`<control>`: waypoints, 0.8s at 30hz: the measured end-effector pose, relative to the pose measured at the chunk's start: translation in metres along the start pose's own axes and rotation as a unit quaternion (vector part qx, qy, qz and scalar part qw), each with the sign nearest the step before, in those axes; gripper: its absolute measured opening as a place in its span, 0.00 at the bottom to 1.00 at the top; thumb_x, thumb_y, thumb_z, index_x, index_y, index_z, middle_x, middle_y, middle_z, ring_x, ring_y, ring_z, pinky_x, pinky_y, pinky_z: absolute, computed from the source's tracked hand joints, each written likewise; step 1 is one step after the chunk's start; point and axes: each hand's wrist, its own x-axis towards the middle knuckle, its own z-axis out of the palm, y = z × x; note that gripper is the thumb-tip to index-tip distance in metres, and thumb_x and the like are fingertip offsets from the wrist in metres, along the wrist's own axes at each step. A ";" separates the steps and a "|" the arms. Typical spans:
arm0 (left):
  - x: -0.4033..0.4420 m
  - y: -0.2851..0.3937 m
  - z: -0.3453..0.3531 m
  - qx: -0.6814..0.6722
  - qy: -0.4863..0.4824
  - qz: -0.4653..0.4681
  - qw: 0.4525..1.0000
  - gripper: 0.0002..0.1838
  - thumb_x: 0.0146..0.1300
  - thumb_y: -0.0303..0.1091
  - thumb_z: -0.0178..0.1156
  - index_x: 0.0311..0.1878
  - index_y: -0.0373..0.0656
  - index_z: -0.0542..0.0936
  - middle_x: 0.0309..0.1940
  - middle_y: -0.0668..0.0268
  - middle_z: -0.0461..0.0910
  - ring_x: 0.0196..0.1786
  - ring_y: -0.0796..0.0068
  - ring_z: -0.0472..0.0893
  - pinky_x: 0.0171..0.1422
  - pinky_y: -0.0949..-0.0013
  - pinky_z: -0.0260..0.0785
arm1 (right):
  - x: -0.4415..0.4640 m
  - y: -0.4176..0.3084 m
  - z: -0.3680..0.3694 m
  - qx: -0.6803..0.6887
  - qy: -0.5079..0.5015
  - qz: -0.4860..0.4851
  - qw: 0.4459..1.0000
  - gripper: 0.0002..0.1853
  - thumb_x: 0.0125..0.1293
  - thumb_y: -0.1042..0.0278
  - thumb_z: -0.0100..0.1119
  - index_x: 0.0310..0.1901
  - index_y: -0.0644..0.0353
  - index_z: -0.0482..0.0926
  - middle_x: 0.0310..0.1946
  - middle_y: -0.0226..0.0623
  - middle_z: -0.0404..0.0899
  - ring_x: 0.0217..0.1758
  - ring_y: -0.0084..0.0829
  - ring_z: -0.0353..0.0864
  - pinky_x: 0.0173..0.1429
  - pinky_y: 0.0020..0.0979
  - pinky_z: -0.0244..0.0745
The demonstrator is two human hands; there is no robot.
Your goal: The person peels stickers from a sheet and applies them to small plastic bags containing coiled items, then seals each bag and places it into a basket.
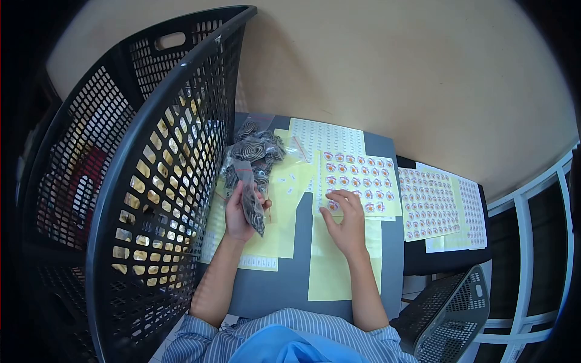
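Note:
My left hand is closed around a clear plastic bag with dark, coiled contents, holding it tilted above the table. Behind it lies a pile of similar bags with dark grey spiral coils inside. My right hand is at the lower left of a sheet of round orange-and-purple stickers. Its thumb and index finger are apart, and nothing shows between them. Whether the fingertips touch the sheet I cannot tell.
A large black perforated basket stands close on the left. More sticker sheets lie on a dark surface to the right, above another basket. Yellow backing paper and a sheet of small labels lie on the grey table.

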 end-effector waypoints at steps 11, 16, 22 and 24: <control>-0.004 -0.010 0.004 0.011 -0.026 -0.088 0.996 0.20 0.65 0.46 0.37 0.27 0.43 0.71 0.17 0.69 0.71 0.22 0.76 0.71 0.50 0.62 0.62 | 0.008 0.013 -0.010 -0.082 -0.075 -0.024 0.994 0.25 0.42 0.68 0.65 0.46 0.62 0.71 0.51 0.43 0.67 0.59 0.44 0.59 0.61 0.40 0.54; -0.006 -0.027 0.008 0.005 -0.133 -0.210 0.968 0.26 0.66 0.44 0.30 0.25 0.38 0.73 0.16 0.63 0.73 0.25 0.71 0.74 0.63 0.55 0.54 | 0.000 0.029 -0.021 -0.043 -0.109 0.009 0.993 0.27 0.40 0.65 0.67 0.46 0.60 0.72 0.50 0.42 0.68 0.57 0.42 0.63 0.59 0.40 0.58; -0.006 -0.037 0.008 0.071 -0.088 -0.246 0.963 0.24 0.66 0.44 0.32 0.26 0.38 0.73 0.16 0.60 0.73 0.27 0.68 0.76 0.64 0.55 0.53 | -0.001 0.040 -0.018 -0.054 -0.092 -0.034 0.994 0.17 0.44 0.68 0.64 0.39 0.59 0.76 0.43 0.40 0.73 0.52 0.40 0.69 0.54 0.37 0.62; -0.004 -0.038 0.004 0.073 -0.102 -0.246 0.961 0.24 0.65 0.44 0.32 0.26 0.39 0.73 0.16 0.61 0.73 0.26 0.68 0.75 0.64 0.55 0.53 | 0.000 0.040 -0.014 -0.062 -0.075 -0.060 0.993 0.13 0.45 0.69 0.63 0.36 0.59 0.77 0.40 0.38 0.75 0.49 0.39 0.71 0.52 0.37 0.64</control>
